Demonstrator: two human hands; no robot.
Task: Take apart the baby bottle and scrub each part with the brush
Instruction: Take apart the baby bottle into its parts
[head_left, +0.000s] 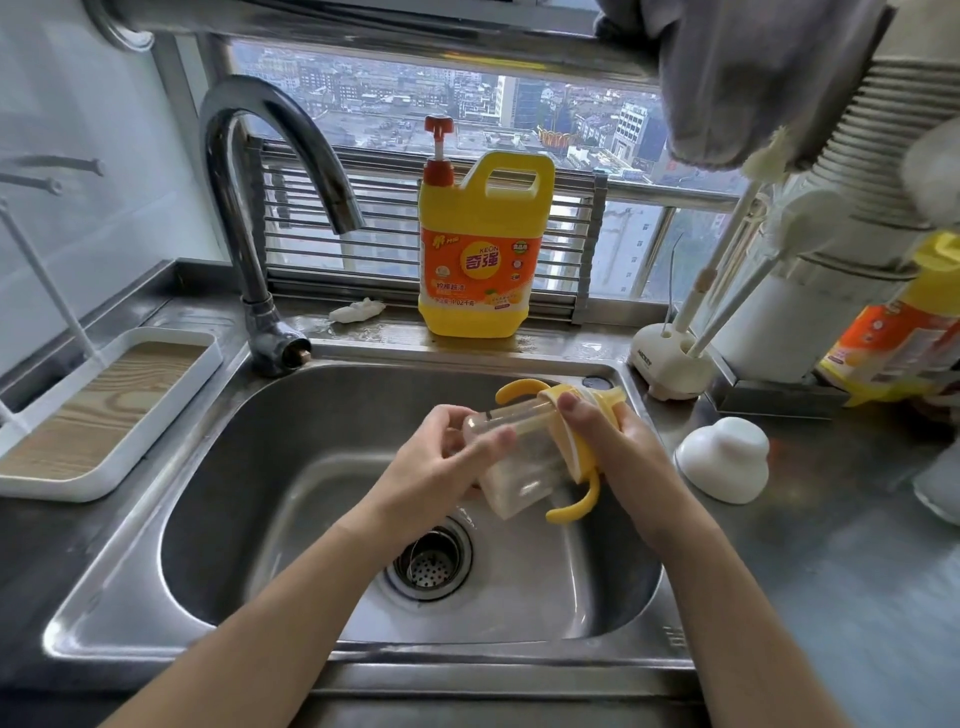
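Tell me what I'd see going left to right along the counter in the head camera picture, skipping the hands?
White tray → faucet → big yellow soap jug → white brush stand → another yellow bottle at the far right edge.

rightmost jug (896, 332) cropped, blurred, label seemingly illegible

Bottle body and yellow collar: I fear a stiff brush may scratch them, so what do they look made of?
The bottle body looks like clear, glossy plastic, possibly glass: the sink shows through it and it carries bright highlights. The yellow collar with its handles looks like opaque, smooth moulded plastic: even colour, soft sheen, thin curved handles.
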